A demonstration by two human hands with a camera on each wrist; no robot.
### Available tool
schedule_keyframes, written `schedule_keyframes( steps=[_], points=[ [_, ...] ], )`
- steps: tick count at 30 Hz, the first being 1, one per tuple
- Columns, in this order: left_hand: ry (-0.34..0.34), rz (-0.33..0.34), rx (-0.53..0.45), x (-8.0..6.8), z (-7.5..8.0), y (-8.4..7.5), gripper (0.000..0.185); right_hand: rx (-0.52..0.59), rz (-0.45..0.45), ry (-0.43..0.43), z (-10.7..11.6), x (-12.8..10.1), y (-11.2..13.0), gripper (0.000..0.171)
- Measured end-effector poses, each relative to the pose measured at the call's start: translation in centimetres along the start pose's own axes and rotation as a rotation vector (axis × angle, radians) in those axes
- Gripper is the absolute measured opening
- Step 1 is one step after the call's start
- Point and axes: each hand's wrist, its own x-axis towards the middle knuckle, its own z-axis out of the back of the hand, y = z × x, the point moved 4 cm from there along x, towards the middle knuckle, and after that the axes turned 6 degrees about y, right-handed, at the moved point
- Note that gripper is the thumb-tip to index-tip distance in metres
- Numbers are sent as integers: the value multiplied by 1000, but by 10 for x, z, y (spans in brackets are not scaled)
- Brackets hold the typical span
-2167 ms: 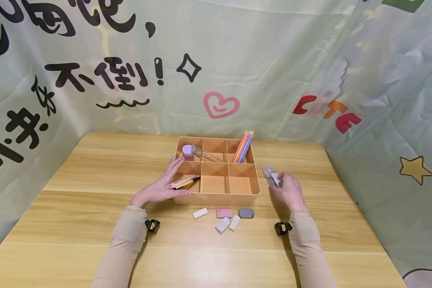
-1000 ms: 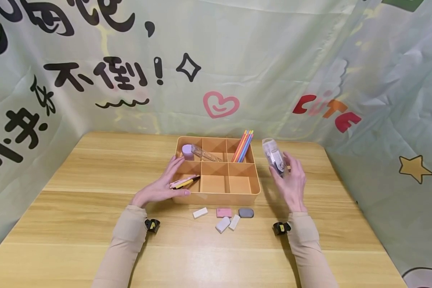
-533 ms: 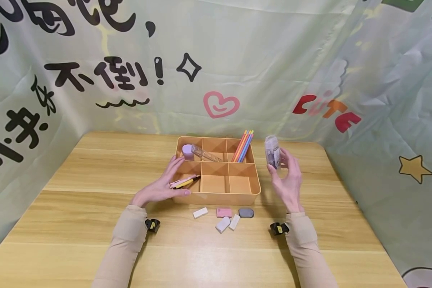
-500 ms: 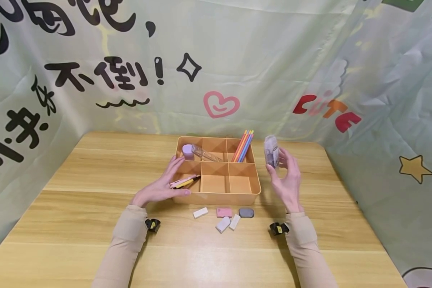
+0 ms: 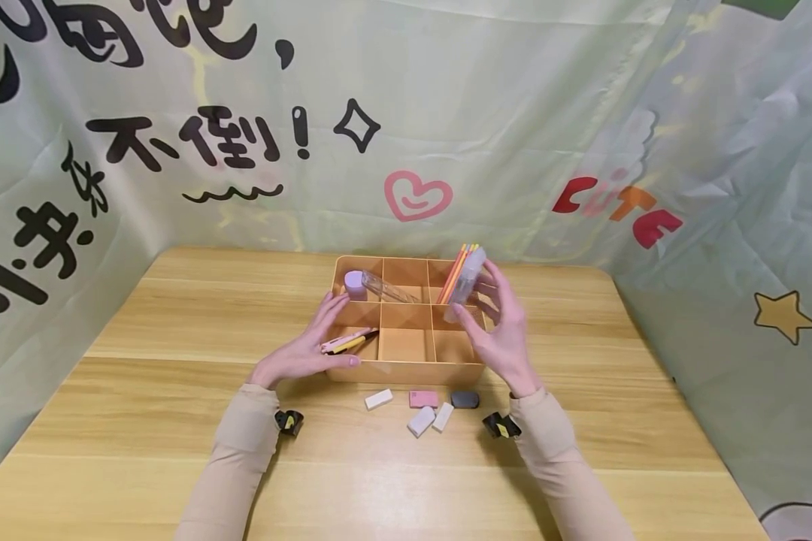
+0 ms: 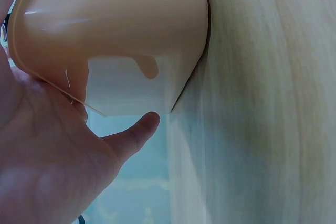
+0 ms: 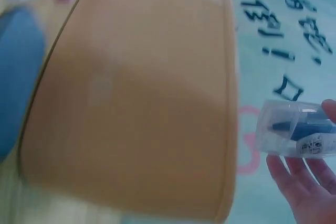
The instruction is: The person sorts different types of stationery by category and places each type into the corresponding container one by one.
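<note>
Your right hand point(image 5: 507, 334) pinches the clear tube point(image 5: 465, 283) upright, its long axis tilted slightly, directly above the orange organizer's point(image 5: 406, 368) right-hand compartments; your left hand point(image 5: 304, 349) rests flat, fingers straight, against the organizer's left wall.

A light wooden table point(image 5: 142, 406) carries an orange compartment tray point(image 5: 406, 370) near its middle. Just before the tray lie three white erasers point(image 5: 378, 399), a pink eraser point(image 5: 422, 398) and a grey eraser point(image 5: 464, 399).
</note>
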Motion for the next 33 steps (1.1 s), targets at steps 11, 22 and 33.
schedule_keyframes(
  steps=[11,22,33],
  points=[
    [8,4,-5,0,-1,-1,114,29,-29,270,-43,2,2,85],
    [3,1,-4,0,-1,1,115,-182,-25,465,-64,-7,-8,84],
    [-3,-6,-4,0,0,1,115,-320,-87,501,-74,-12,-12,82]
  ],
)
